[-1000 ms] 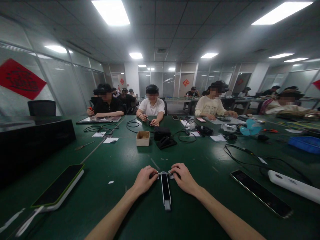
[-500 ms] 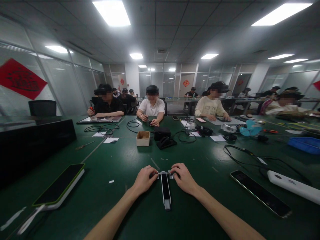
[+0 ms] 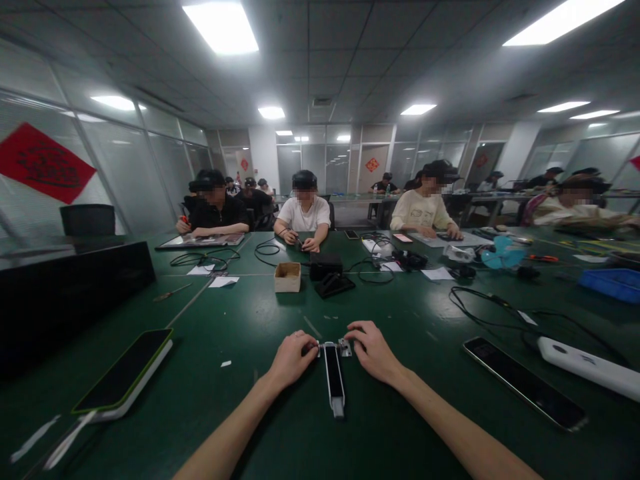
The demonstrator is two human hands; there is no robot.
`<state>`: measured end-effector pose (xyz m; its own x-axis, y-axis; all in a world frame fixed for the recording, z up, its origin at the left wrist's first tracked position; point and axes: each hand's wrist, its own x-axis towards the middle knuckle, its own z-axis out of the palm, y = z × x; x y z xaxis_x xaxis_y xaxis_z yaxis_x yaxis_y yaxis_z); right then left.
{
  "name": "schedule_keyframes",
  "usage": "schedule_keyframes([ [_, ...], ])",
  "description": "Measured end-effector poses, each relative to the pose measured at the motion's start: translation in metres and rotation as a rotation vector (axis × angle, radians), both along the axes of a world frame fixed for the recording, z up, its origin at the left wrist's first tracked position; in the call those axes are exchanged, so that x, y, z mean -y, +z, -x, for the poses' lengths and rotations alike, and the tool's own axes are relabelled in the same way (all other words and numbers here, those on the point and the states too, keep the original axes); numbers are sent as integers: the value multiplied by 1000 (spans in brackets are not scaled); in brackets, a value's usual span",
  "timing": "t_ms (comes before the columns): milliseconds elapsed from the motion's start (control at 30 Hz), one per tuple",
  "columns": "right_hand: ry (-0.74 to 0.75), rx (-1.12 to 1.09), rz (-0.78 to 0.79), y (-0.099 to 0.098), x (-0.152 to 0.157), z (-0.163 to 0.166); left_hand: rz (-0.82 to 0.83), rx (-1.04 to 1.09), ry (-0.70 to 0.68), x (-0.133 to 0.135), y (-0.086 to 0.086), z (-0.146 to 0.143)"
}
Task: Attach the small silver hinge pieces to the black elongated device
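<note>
green table [image 3: 240, 313], narrow black device [image 3: 333, 373], green-edged phone [image 3: 124, 370], black phone [image 3: 523, 382], white power strip [image 3: 590, 365], cardboard box [image 3: 287, 277], cables [image 3: 480, 303]

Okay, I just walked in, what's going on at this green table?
A person at the green table has a narrow black device lying flat in front of them, pointing away. Their left hand and right hand pinch its far end from either side, where small metal fittings stick out. A green-edged phone lies to the left and a black phone to the right. Across the table, other people work with their own hands.

Glass-walled office workroom: co-workers [image 3: 304, 212] share long table [image 3: 250, 313].
</note>
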<state>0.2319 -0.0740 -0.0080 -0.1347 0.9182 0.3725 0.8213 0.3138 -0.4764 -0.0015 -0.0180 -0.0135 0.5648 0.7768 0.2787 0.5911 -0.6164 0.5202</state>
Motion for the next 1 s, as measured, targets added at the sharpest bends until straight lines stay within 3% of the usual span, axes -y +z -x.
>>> schedule_keyframes([
  [167, -85, -18, -109, 15, -5, -39, 20, 7, 8, 1, 2, 0],
  [233, -52, -28, 36, 22, -3, -56, 24, 17, 18, 1, 2, 0],
  [367, 10, -24, 483, 28, 4, -72, 32, 33, 34, 2, 5, -1],
  [433, 29, -18, 574, 27, 6, -71, 26, 34, 46, 3, 6, -1],
  [667, 38, 42, 388, 20, 5, -54, -26, 30, 64, 4, 5, -1],
  [1000, 35, -9, 349, 24, 8, -28, -99, 8, 72, 6, 5, 0],
])
